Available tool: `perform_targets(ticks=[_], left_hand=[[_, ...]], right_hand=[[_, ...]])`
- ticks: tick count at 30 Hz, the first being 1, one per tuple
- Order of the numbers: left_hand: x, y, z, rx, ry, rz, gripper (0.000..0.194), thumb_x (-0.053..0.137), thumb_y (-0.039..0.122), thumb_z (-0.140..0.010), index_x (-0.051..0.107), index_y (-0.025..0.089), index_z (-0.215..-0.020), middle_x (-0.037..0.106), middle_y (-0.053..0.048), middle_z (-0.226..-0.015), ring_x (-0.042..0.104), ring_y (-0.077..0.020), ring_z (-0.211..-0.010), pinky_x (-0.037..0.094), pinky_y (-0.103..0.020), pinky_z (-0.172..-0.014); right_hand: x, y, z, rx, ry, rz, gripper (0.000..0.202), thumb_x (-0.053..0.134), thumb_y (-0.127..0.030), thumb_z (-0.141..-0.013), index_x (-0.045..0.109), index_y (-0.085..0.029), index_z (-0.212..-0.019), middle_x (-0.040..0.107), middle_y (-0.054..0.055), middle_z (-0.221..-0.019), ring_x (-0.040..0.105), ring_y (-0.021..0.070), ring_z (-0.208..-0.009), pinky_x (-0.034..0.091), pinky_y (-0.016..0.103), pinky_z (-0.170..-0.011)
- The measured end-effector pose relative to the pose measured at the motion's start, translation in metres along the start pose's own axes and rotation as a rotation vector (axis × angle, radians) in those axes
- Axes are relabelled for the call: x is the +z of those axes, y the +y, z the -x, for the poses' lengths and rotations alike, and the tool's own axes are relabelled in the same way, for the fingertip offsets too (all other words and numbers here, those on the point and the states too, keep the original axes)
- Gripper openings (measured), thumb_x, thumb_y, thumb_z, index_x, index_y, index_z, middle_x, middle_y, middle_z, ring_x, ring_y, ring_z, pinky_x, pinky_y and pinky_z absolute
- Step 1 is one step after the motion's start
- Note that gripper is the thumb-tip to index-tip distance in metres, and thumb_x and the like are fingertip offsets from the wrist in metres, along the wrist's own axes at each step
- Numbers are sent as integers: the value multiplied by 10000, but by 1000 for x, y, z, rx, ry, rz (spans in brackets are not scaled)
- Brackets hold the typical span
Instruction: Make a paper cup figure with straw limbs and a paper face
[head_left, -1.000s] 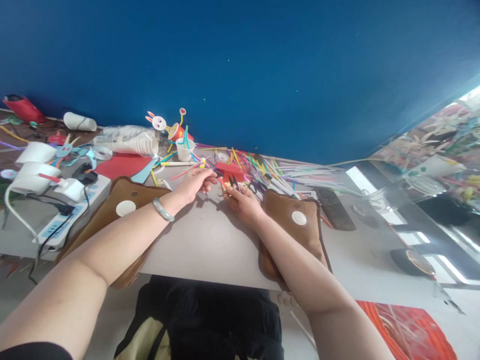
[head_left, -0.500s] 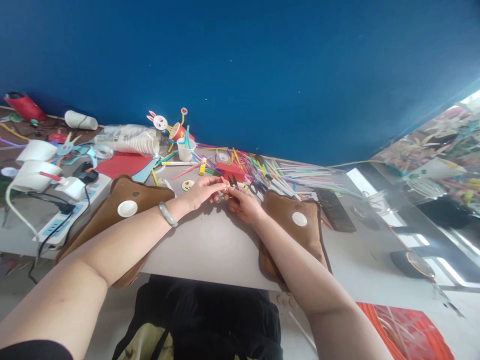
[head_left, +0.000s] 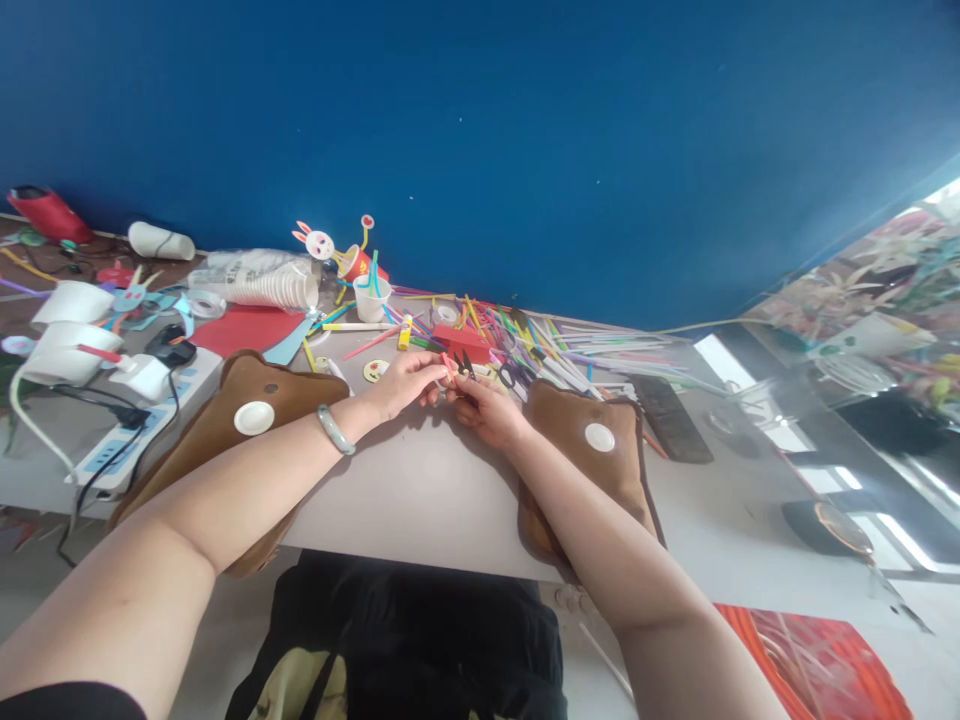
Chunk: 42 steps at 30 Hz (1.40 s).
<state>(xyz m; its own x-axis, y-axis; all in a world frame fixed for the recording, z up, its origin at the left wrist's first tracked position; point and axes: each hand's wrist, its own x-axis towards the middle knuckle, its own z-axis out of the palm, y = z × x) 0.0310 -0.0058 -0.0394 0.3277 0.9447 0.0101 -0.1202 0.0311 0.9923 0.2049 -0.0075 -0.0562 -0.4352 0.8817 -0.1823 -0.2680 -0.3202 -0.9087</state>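
My left hand (head_left: 411, 385) pinches a small pinkish-red piece (head_left: 448, 362), perhaps paper or straw; its exact kind is too small to tell. Close beside it, my right hand (head_left: 491, 408) is closed around small dark-bladed scissors (head_left: 464, 362). The blades point up and away from me, slightly parted, right next to the pinkish-red piece. Fingers hide the scissors' handles. A dark ring-shaped handle (head_left: 508, 375) shows just past my right hand. Behind both hands lies a red folded piece (head_left: 461, 343) among the straws.
Colourful straws (head_left: 555, 345) lie piled along the blue wall (head_left: 480, 160). A white paper cup (head_left: 372, 298) and a yellow glue stick (head_left: 405, 332) stand behind my left hand. Brown cushions (head_left: 300, 390) flank my forearms. At far left are a power strip (head_left: 150, 425) and stacked cups (head_left: 270, 285).
The pinkish-red piece between my left fingers has tilted a little, showing more of its length beside the blades. Both hands stay almost in place.
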Motion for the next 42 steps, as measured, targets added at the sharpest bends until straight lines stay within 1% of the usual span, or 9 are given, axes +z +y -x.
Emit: perform_targets(ticks=[3,10,14,21,25,29,32,36,42], left_hand=[[0,-1,-1,1,-1,-10,147,579,257,-827,607,153,-727,631,1,-610,516,-68,-459,361,-174,-408],[0,-2,-2,4,-2,-8,159,567,286,-851,650,151,-838,647,2,-682,527,-71,-458,358,-185,-400],[0,-1,-1,11,13,-50,173,578,310,-851,626,157,-786,639,4,-638,522,-76,-469,369,-189,-421],[-1,-3,1,33,-4,-90,136,572,280,-831,632,159,-852,656,0,-654,530,-80,-494,381,-186,-449],[-1,-5,0,34,5,-83,119,578,272,-829,616,160,-820,631,6,-605,520,-82,-484,374,-183,-445],[-1,-5,0,58,25,-93,153,581,274,-845,600,156,-748,622,-2,-578,513,-82,-472,373,-189,-445],[0,-4,1,55,73,-123,187,591,251,-843,587,158,-680,558,20,-492,487,-77,-437,357,-189,-443],[0,-2,2,30,86,-133,179,610,243,-831,617,151,-678,540,24,-474,484,-76,-428,345,-191,-443],[-1,-4,2,36,91,-117,190,650,283,-824,619,159,-685,562,21,-496,485,-74,-439,344,-197,-449]], right_hand=[[0,0,0,-1,9,1,285,763,-427,-777,655,-168,-825,624,-34,-659,256,16,-385,172,201,-375],[0,1,0,5,-1,-1,300,765,-439,-770,673,-164,-850,621,-38,-668,251,13,-387,176,199,-372],[0,1,0,-1,11,12,309,771,-449,-758,673,-172,-854,634,-36,-676,250,16,-389,185,199,-368],[0,2,0,-9,-45,70,373,780,-507,-763,608,-181,-707,413,-78,-462,218,33,-375,152,215,-369],[3,2,1,-18,-44,72,385,801,-515,-735,601,-186,-712,458,-65,-487,234,32,-375,144,217,-366],[5,3,1,-76,32,90,407,799,-548,-729,615,-186,-750,532,-48,-548,248,24,-374,152,212,-358],[6,4,2,-132,99,154,423,785,-574,-740,640,-177,-754,474,-64,-506,234,26,-378,161,212,-364],[6,5,3,-177,151,241,369,853,-483,-675,643,-185,-738,484,-64,-515,288,41,-401,195,215,-376],[7,3,5,-154,128,252,334,846,-449,-679,640,-189,-718,521,-51,-519,284,42,-393,175,225,-378]])
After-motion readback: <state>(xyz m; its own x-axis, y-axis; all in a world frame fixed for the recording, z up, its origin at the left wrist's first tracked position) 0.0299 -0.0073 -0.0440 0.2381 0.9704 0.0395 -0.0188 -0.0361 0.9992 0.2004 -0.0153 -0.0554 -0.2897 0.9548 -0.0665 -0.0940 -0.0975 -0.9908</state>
